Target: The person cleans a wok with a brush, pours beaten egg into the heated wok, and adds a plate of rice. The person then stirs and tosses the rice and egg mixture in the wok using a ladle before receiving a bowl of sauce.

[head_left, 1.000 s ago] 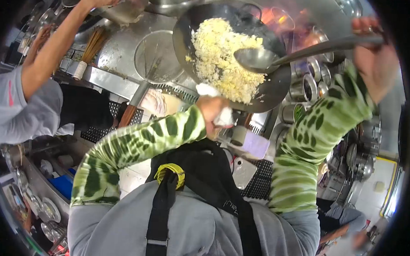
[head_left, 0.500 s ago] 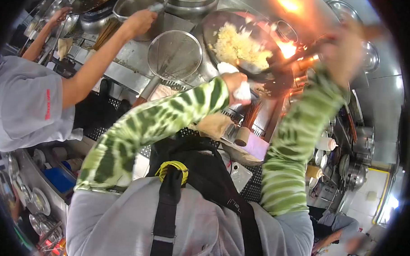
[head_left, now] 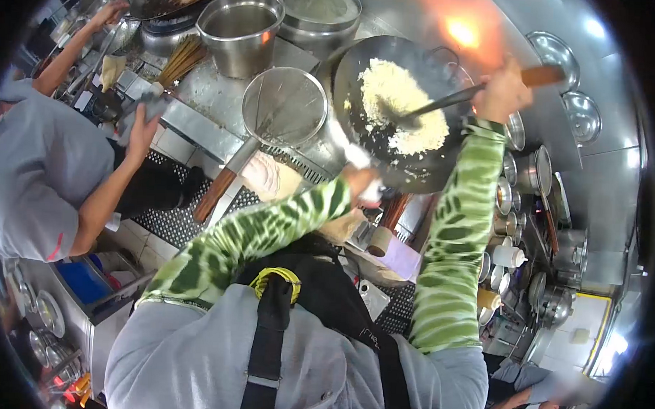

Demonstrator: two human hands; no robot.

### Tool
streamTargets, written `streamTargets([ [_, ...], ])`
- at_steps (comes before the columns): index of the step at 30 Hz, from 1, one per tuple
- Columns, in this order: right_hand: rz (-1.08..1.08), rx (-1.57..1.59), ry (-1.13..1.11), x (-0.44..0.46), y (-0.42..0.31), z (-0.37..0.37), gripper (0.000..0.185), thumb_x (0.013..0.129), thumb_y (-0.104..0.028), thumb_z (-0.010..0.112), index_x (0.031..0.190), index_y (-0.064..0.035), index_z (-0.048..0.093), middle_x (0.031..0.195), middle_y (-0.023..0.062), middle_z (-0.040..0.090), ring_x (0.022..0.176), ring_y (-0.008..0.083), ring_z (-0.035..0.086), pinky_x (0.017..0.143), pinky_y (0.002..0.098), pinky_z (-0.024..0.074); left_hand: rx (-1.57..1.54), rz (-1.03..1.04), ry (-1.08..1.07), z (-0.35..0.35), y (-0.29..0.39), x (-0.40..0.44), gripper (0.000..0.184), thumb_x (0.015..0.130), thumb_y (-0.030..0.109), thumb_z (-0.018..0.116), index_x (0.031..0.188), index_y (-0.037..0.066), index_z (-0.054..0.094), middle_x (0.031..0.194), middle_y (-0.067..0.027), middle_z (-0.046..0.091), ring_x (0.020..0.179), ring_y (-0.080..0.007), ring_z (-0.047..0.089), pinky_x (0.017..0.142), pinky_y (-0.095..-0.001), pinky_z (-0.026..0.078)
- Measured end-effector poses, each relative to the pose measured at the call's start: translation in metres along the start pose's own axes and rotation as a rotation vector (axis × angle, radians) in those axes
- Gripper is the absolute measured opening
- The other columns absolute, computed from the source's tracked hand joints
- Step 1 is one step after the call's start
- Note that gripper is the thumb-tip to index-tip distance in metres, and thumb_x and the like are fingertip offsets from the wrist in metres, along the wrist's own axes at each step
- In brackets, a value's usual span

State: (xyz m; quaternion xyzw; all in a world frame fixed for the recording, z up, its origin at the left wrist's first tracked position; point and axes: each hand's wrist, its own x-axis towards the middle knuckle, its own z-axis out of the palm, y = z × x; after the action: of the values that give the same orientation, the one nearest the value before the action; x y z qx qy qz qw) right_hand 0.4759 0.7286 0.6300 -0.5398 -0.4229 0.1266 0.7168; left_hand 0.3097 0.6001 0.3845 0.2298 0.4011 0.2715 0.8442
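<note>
A dark wok [head_left: 350, 75] holds a mound of pale fried rice [head_left: 400, 92], with loose grains scattered over its near side. My left hand [head_left: 358, 185] is closed at the wok's near left edge, gripping it through a folded white cloth [head_left: 357, 156]. My right hand [head_left: 504, 92] is wrapped round the wooden-ended handle of a long metal ladle [head_left: 446, 100]. The ladle's head rests in the rice, partly hidden by it.
Flame [head_left: 462, 30] glows behind the wok. Left of it lie a wire-mesh strainer [head_left: 284, 106] and a steel pot [head_left: 241, 46]. A co-worker [head_left: 47, 166] stands at the left, holding a grey cloth. Sauce bottles [head_left: 510, 255] and pans line the right side.
The wok has come down level and the tossed rice has settled in it. My right hand has moved left and the ladle now sits in the rice. The flames have shrunk.
</note>
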Motion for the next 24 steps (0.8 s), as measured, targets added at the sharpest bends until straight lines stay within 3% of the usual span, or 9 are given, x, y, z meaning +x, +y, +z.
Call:
streamTargets([
  [2, -0.141, 0.053, -0.013, 0.013, -0.007, -0.017, 0.012, 0.083, -0.009, 0.062, 0.076, 0.0008, 0.058, 0.064, 0.0068, 0.056, 0.055, 0.0146, 0.053, 0.046, 0.0326, 0.0462, -0.096, 0.001, 0.087, -0.017, -0.04, 0.008, 0.031, 0.087, 0.006, 0.05, 0.115, -0.007, 0.046, 0.1, -0.0201, 0.059, 0.08, -0.0315, 0.065, 0.06, -0.0422, 0.059],
  [6, 0.292, 0.277, -0.299, 0.024, -0.02, -0.033, 0.015, 0.083, -0.007, 0.063, 0.073, -0.0009, 0.054, 0.055, 0.001, 0.043, 0.044, 0.0128, 0.041, 0.043, 0.0267, 0.037, 0.168, 0.164, 0.182, -0.009, -0.019, -0.001, 0.024, 0.084, 0.009, 0.055, 0.095, -0.012, 0.056, 0.082, -0.0187, 0.061, 0.063, -0.0269, 0.064, 0.052, -0.0412, 0.058],
  [9, 0.026, 0.169, -0.135, 0.02, -0.049, -0.009, 0.018, 0.084, -0.009, 0.063, 0.071, -0.0027, 0.053, 0.053, 0.0001, 0.04, 0.043, 0.0122, 0.039, 0.042, 0.0264, 0.0359, -0.118, 0.095, 0.2, 0.014, 0.036, 0.014, 0.022, 0.084, 0.013, 0.057, 0.092, -0.008, 0.057, 0.08, -0.0176, 0.06, 0.06, -0.029, 0.061, 0.052, -0.0437, 0.059],
  [11, -0.105, 0.317, -0.208, 0.014, -0.077, -0.023, 0.015, 0.084, -0.01, 0.062, 0.074, -0.0024, 0.054, 0.054, 0.0014, 0.044, 0.045, 0.0125, 0.042, 0.044, 0.0264, 0.038, 0.021, 0.104, 0.225, -0.001, 0.032, 0.073, 0.021, 0.083, 0.012, 0.059, 0.092, -0.007, 0.059, 0.086, -0.0188, 0.059, 0.067, -0.0302, 0.062, 0.05, -0.0451, 0.059],
  [14, -0.137, 0.073, -0.339, 0.011, -0.032, -0.025, 0.01, 0.083, -0.009, 0.062, 0.081, -0.0004, 0.057, 0.06, 0.0048, 0.051, 0.05, 0.0149, 0.049, 0.047, 0.0283, 0.0419, 0.153, 0.155, 0.234, -0.008, 0.017, 0.113, 0.021, 0.082, 0.013, 0.06, 0.089, -0.007, 0.062, 0.08, -0.0188, 0.062, 0.063, -0.0303, 0.062, 0.049, -0.0445, 0.058],
  [17, 0.079, -0.026, -0.543, 0.028, -0.005, 0.009, 0.011, 0.082, -0.008, 0.062, 0.087, 0.0016, 0.06, 0.065, 0.0081, 0.058, 0.055, 0.0173, 0.055, 0.051, 0.0302, 0.0457, 0.321, 0.27, 0.298, -0.009, 0.015, 0.116, 0.021, 0.08, 0.012, 0.06, 0.084, -0.009, 0.062, 0.079, -0.018, 0.062, 0.062, -0.0304, 0.062, 0.048, -0.0435, 0.059],
  [18, -0.098, 0.046, -0.117, 0.022, 0.018, 0.034, 0.008, 0.081, -0.006, 0.064, 0.085, -0.0001, 0.06, 0.061, 0.0059, 0.055, 0.05, 0.0159, 0.052, 0.05, 0.0305, 0.045, 0.463, 0.248, 0.379, 0.0, 0.033, 0.086, 0.024, 0.079, 0.013, 0.061, 0.077, -0.011, 0.061, 0.077, -0.0186, 0.062, 0.063, -0.0286, 0.062, 0.048, -0.0411, 0.056],
  [21, -0.208, 0.325, -0.249, -0.003, -0.035, 0.03, 0.009, 0.081, -0.006, 0.066, 0.076, -0.0036, 0.058, 0.056, 0.002, 0.047, 0.043, 0.0135, 0.044, 0.048, 0.029, 0.0433, 0.235, 0.23, 0.304, -0.004, 0.023, 0.095, 0.034, 0.079, 0.019, 0.062, 0.075, -0.015, 0.059, 0.074, -0.0187, 0.061, 0.057, -0.0225, 0.057, 0.049, -0.0373, 0.05],
  [24, -0.044, 0.034, -0.33, 0.006, 0.03, 0.028, 0.01, 0.076, -0.008, 0.067, 0.072, -0.0004, 0.061, 0.059, 0.0031, 0.055, 0.045, 0.0125, 0.05, 0.046, 0.0289, 0.0434, 0.359, 0.188, 0.19, 0.004, 0.049, 0.053, 0.035, 0.083, 0.021, 0.06, 0.08, -0.015, 0.06, 0.073, -0.0185, 0.061, 0.058, -0.0236, 0.059, 0.047, -0.0352, 0.05],
])
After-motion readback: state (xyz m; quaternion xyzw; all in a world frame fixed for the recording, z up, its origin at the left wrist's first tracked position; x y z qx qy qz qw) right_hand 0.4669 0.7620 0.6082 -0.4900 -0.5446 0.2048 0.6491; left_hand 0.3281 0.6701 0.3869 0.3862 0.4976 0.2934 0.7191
